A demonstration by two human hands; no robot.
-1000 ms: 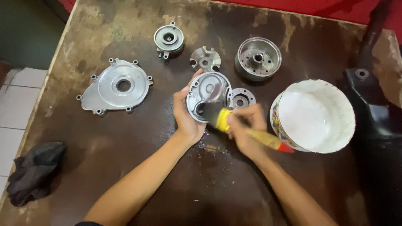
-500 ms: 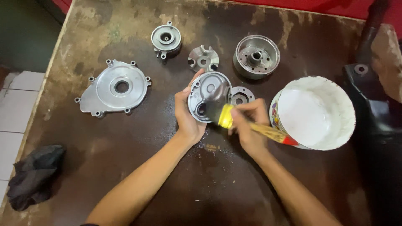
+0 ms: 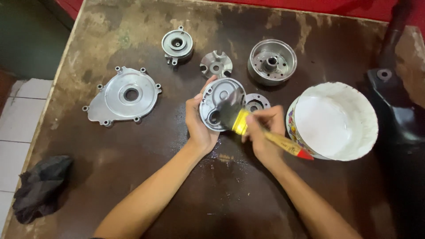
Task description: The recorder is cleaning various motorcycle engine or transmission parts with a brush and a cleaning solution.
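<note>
My left hand [image 3: 199,126] grips a round silver engine cover [image 3: 219,99], tilted up off the brown table [image 3: 230,194]. My right hand [image 3: 263,135] holds a paintbrush [image 3: 265,135] with a yellow ferrule, wooden handle and red tip. The dark bristles rest on the cover's inner face. A small round metal part [image 3: 258,102] lies just behind my right hand.
A white bucket [image 3: 336,121] stands right of my hands. A large flat cover [image 3: 124,95], a small round housing [image 3: 177,45], a slotted disc [image 3: 216,64] and a metal drum [image 3: 272,61] lie on the table. A dark rag [image 3: 40,188] sits at the left edge.
The brush has shifted slightly over the cover's face, its handle tilting a little. The left hand keeps the cover in the same spot.
</note>
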